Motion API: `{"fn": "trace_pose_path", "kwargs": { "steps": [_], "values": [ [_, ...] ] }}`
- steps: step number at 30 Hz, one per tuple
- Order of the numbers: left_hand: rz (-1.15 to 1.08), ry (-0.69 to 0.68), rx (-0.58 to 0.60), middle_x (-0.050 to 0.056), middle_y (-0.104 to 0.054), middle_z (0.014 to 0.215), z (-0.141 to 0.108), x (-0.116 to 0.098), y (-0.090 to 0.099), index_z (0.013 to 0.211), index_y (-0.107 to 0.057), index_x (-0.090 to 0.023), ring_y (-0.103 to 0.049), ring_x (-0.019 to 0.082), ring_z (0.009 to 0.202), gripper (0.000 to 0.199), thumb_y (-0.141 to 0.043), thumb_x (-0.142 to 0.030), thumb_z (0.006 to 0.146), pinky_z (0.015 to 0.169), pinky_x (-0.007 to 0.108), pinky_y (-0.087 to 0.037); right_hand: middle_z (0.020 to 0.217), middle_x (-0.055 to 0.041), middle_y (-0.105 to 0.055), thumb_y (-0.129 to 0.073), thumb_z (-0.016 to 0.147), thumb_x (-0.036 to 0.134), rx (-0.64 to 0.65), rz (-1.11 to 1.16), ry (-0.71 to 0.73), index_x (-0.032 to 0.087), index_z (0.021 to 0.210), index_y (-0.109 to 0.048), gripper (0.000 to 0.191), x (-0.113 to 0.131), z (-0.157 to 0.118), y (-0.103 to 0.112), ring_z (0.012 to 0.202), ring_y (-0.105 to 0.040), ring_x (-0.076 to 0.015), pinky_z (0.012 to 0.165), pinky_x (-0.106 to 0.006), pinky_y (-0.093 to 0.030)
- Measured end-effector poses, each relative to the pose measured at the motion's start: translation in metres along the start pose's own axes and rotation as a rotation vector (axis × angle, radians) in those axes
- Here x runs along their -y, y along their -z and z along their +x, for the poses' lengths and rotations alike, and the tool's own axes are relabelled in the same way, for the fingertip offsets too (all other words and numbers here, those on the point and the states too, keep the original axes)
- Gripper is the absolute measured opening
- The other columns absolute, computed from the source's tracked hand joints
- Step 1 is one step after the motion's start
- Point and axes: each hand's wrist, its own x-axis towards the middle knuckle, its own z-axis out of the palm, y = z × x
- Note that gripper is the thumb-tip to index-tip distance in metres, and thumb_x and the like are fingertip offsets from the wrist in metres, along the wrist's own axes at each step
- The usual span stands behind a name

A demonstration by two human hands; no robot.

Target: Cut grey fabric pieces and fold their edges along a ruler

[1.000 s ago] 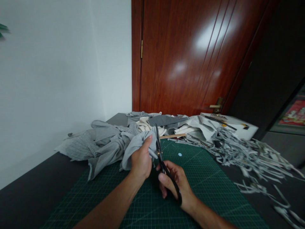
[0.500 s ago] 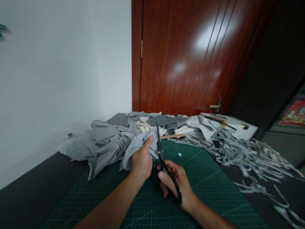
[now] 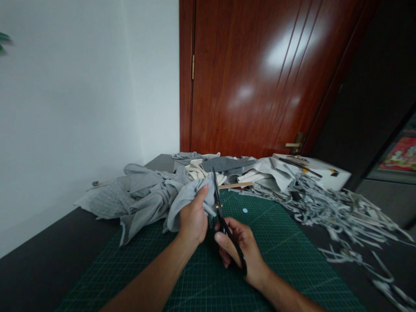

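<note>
My left hand (image 3: 194,216) is closed on a grey cloth (image 3: 156,190), thumb on top, near the cloth's right edge. The rest of the cloth lies bunched to the left, partly over a green cutting mat (image 3: 266,251). In my right hand (image 3: 238,245) are black-handled scissors (image 3: 217,195), pointing away from me. Their blades look nearly closed and run along the cloth's right edge, just beside my left fingers. Whether fabric sits between the blades I cannot tell.
Behind the mat lie a wooden ruler-like strip (image 3: 237,185) and heaped grey and white fabric pieces (image 3: 269,171). A pile of thin cut strips (image 3: 338,216) spreads at the right, before a white box (image 3: 334,171). A brown door (image 3: 243,86) stands behind the dark table.
</note>
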Motion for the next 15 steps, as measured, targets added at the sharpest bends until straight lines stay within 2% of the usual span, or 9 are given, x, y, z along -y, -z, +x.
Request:
{"fn": "trace_pose_path", "kwargs": {
  "steps": [6, 15],
  "values": [
    [0.001, 0.013, -0.011, 0.013, -0.081, 0.111, -0.0003, -0.0005, -0.0008, 0.100, -0.079, -0.009, -0.075, 0.030, 0.112, 0.027, -0.087, -0.017, 0.075, 0.109, 0.045, -0.053, 0.051, 0.0108, -0.047, -0.076, 0.088, 0.063, 0.000, -0.010, 0.002, 0.018, 0.095, -0.059, 0.048, -0.0011, 0.0010, 0.0002, 0.037, -0.039, -0.0061, 0.037, -0.016, -0.033],
    [-0.026, -0.012, 0.006, 0.013, -0.081, 0.111, 0.0007, 0.0004, -0.0006, 0.102, -0.078, -0.009, -0.073, 0.030, 0.117, 0.034, -0.090, -0.017, 0.071, 0.111, 0.043, -0.051, 0.050, 0.0119, -0.045, -0.077, 0.087, 0.061, -0.019, -0.008, -0.009, 0.018, 0.093, -0.059, 0.047, -0.0002, 0.0015, -0.0004, 0.035, -0.039, -0.0057, 0.035, -0.016, -0.033]
  ]
}}
